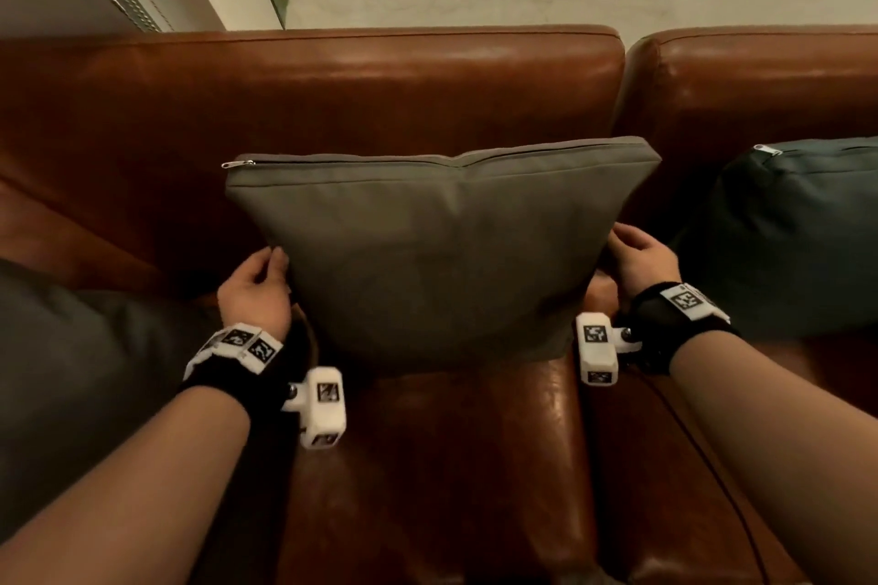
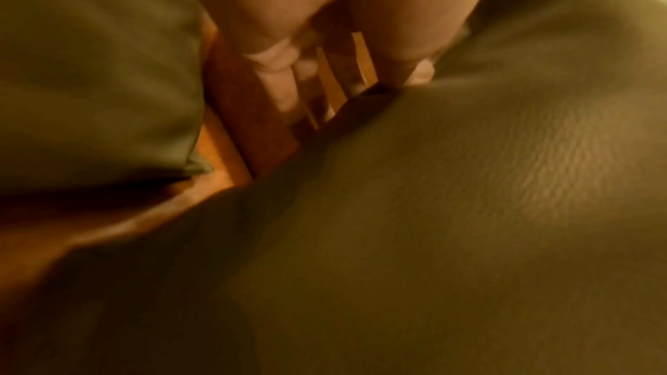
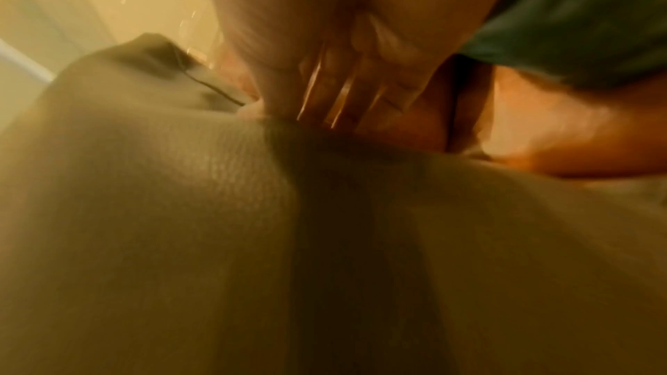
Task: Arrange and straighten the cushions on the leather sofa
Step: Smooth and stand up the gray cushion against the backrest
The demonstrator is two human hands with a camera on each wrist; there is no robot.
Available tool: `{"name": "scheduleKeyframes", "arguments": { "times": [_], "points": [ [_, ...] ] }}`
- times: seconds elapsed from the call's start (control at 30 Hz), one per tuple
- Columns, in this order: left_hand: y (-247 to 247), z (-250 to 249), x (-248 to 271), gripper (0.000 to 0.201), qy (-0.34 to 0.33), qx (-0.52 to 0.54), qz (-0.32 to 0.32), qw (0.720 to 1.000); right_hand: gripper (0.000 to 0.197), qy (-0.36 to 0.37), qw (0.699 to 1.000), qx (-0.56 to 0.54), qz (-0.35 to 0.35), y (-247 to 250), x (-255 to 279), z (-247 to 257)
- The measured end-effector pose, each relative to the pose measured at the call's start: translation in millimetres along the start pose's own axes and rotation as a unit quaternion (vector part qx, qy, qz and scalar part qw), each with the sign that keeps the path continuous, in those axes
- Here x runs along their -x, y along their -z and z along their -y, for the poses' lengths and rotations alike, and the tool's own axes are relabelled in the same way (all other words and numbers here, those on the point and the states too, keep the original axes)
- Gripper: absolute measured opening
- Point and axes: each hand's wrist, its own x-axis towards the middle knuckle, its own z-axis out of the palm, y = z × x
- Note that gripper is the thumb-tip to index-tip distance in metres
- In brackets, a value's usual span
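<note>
A grey-olive cushion (image 1: pixel 437 252) stands upright on the brown leather sofa (image 1: pixel 332 86), leaning on the backrest with its zip edge on top. My left hand (image 1: pixel 275 266) holds its left side, thumb on the front and fingers behind. My right hand (image 1: pixel 620 240) holds the right side the same way. The left wrist view shows the left hand (image 2: pixel 325 53) pinching the grey-olive cushion (image 2: pixel 469 210) at its edge. The right wrist view shows the right hand (image 3: pixel 325 73) doing likewise on the grey-olive cushion (image 3: pixel 180 210).
A dark green cushion (image 1: pixel 798 233) leans on the neighbouring sofa section at the right, close to my right hand. Another dark cushion (image 1: pixel 71 371) lies at the left by my left forearm. Bare leather seat (image 1: pixel 451 466) stretches in front of the held cushion.
</note>
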Motion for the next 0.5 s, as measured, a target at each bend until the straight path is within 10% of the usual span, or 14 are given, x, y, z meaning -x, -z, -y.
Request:
{"name": "scheduleKeyframes", "arguments": {
  "times": [0.1,0.23,0.5],
  "points": [
    [-0.5,-11.9,-6.5,0.026,0.032,0.052,-0.014,0.998,0.002,0.017,0.996,0.059,-0.07,-0.5,0.6,15.4],
    [5.7,-19.7,-12.2,0.013,0.049,0.101,0.001,0.994,0.016,0.047,0.982,0.119,-0.135,5.8,0.4,29.9],
    [3.6,37.5,-0.6,0.026,0.064,0.087,0.032,0.994,0.016,-0.06,0.997,-0.047,0.003,-0.3,4.3,-35.2]
  ]
}}
